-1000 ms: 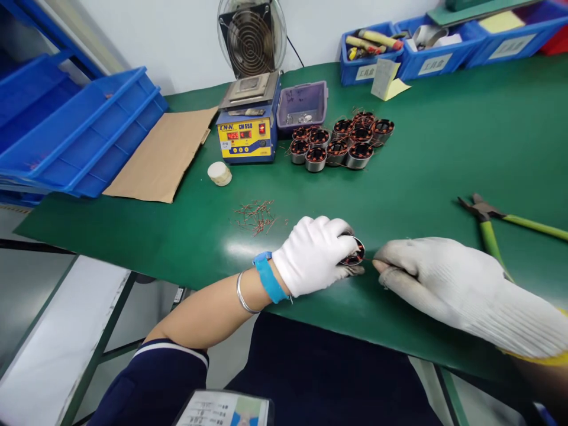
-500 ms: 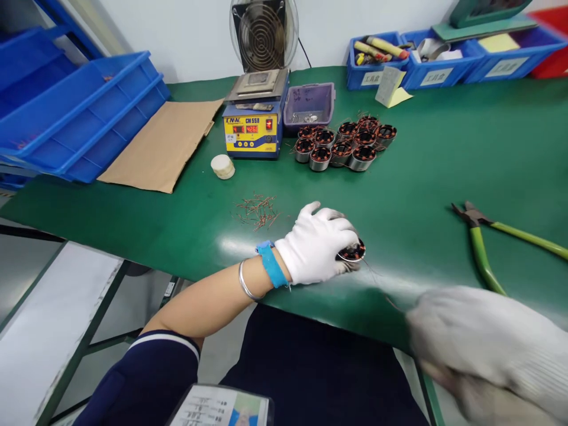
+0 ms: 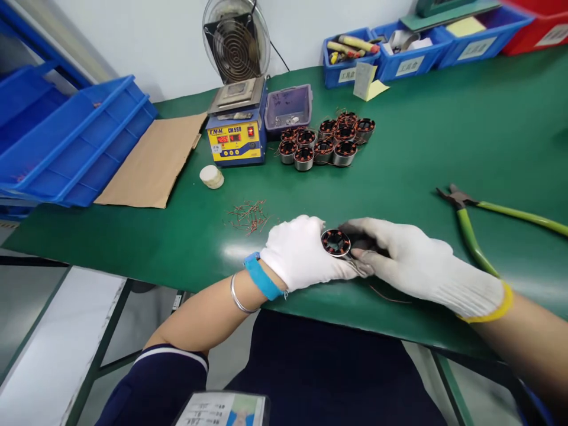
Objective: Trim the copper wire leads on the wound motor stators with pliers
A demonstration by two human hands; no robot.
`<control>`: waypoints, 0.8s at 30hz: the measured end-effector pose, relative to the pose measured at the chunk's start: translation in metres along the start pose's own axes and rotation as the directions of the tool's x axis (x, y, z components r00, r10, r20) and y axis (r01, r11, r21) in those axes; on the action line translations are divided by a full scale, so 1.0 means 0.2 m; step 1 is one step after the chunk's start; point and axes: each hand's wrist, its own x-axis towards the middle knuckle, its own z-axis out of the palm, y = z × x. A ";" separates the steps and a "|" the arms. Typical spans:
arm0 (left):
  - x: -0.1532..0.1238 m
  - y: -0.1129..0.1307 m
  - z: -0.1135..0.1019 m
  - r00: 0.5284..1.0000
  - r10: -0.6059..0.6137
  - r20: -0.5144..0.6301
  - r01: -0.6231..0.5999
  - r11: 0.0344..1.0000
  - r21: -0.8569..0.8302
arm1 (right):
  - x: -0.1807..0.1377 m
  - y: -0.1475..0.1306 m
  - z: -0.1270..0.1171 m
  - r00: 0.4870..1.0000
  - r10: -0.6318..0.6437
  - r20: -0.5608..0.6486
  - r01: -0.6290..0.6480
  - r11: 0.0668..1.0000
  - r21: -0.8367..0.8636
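Green table [image 3: 421,148] underneath everything. Clock set on the ring in the hands: blue-and-yellow machine [image 3: 237,142] between ten and eleven, cluster of wound rings [image 3: 323,152] at twelve, well clear.

Left hand [image 3: 299,248], gloved, curls firmly round the held ring [image 3: 329,242] from nine o'clock, thumb along the near side. Right hand [image 3: 408,254] half closed at three, fingertips at the ring's flank; can't tell whether they grip anything.

Pliers [image 3: 459,201], jaws parted, lie untouched between two and three.

Held ring sits near the table's front edge, open face up. Step looks like a steadying one — best done gripping the metal wall, thumbs off the windings, mouth level.

Copper scraps [image 3: 249,218] between nine and ten; I'd keep them from under the ring.

Smallest: a thin wire [image 3: 390,297] at four o'clock — can't see where it starts, so worth sparing it a snag.
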 end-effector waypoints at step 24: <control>0.07 -0.04 0.02 0.975 0.191 0.110 -0.180 0.979 -0.101 | 0.07 0.05 -0.05 0.991 0.107 -0.086 -0.099 0.991 0.088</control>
